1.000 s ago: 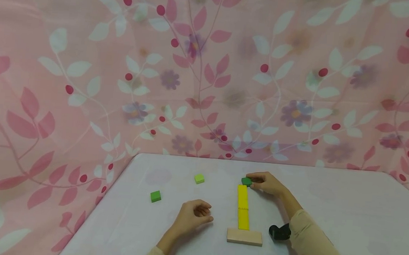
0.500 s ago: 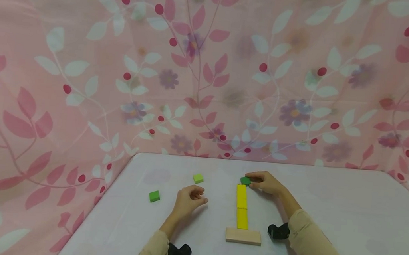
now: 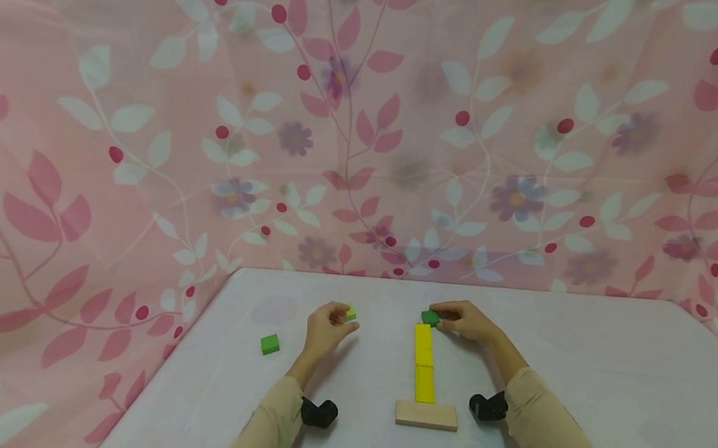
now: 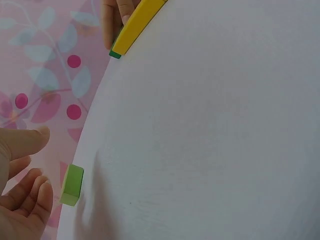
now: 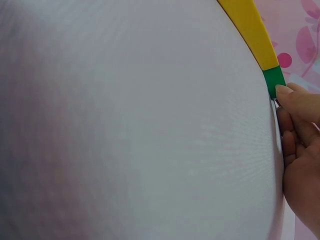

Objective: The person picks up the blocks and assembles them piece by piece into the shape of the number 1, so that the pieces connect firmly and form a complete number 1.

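In the head view my right hand [image 3: 467,321] pinches a dark green block [image 3: 429,318] at the far end of two yellow blocks [image 3: 425,345] laid end to end. The right wrist view shows my thumb on the green block [image 5: 274,81], which meets the yellow block [image 5: 252,31]. My left hand [image 3: 326,332] is beside a light green block [image 3: 350,313], partly hidden behind the fingers. In the left wrist view thumb and fingers are spread apart, with a gap between them and that light green block [image 4: 72,185].
A plain wooden block [image 3: 426,416] lies crosswise at the near end of the yellow blocks. Another green block [image 3: 270,344] sits left of my left hand. The white table [image 3: 606,384] ends at a pink floral cloth [image 3: 365,147].
My left hand has moved forward, away from me, up to the light green block. The right hand stays on the dark green block.
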Available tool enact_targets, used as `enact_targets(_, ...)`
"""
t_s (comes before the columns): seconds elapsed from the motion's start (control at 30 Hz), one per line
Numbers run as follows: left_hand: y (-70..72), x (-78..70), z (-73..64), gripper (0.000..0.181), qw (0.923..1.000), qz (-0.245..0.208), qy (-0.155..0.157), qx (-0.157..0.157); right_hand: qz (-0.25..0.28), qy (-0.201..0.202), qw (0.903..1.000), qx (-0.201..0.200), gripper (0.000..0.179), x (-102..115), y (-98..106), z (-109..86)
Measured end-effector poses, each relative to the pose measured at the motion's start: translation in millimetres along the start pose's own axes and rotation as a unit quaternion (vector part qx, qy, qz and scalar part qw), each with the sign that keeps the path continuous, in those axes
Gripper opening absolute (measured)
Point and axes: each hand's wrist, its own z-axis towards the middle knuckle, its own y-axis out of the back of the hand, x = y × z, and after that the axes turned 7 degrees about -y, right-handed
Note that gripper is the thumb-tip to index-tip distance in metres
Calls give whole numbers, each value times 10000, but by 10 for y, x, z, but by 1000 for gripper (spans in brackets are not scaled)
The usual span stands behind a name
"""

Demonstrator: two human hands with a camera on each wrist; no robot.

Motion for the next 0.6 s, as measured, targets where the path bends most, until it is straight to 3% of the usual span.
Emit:
enact_targets(0.33, -9, 54, 152, 36, 9994, 294, 170, -116, 47, -47, 10000, -30, 41, 23, 6, -5)
enact_targets(0.6, -8, 97, 170, 41, 9980, 504, 368, -85, 14, 54, 10000, 6, 41, -28, 5, 7)
